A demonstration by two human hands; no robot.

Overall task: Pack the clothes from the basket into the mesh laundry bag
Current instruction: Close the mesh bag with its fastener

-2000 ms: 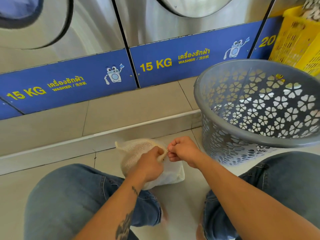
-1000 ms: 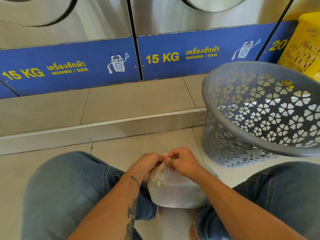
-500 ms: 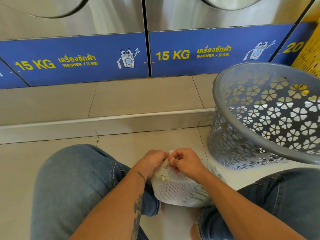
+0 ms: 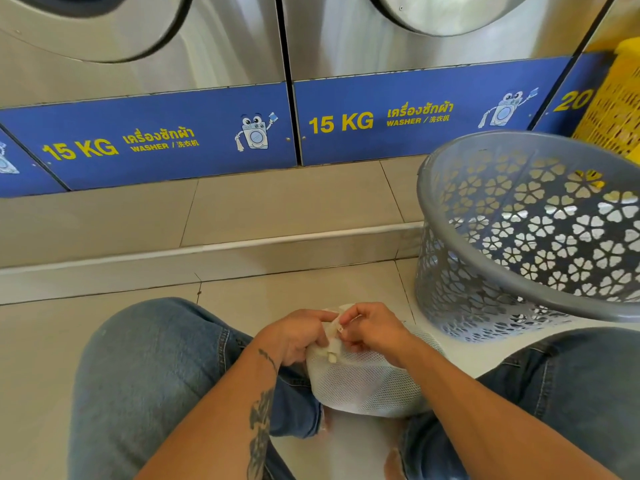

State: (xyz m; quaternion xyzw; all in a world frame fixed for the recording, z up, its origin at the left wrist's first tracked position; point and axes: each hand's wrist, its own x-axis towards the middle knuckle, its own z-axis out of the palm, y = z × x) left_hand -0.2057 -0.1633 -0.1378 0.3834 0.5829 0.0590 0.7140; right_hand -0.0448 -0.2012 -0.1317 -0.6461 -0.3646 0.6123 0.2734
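A white mesh laundry bag [image 4: 367,382], bulging with white cloth inside, lies on the tiled floor between my knees. My left hand [image 4: 294,336] grips the bag's top edge next to its cream closure tab. My right hand [image 4: 372,329] pinches the same top edge from the right, fingers curled at the closure. The grey plastic basket [image 4: 450,278] with flower-shaped holes stands to the right. No clothes show inside the part of the basket that I see.
Steel washers with blue "15 KG" panels [image 4: 381,119] line the back above a raised tiled step [image 4: 277,244]. A yellow crate [image 4: 616,98] stands behind the grey basket. My jeans-clad knees flank the bag on both sides.
The bag came off the floor ahead and closer in between my knees, turned so its bulk points right. Both hands stayed at its top edge, and my view shifted slightly left.
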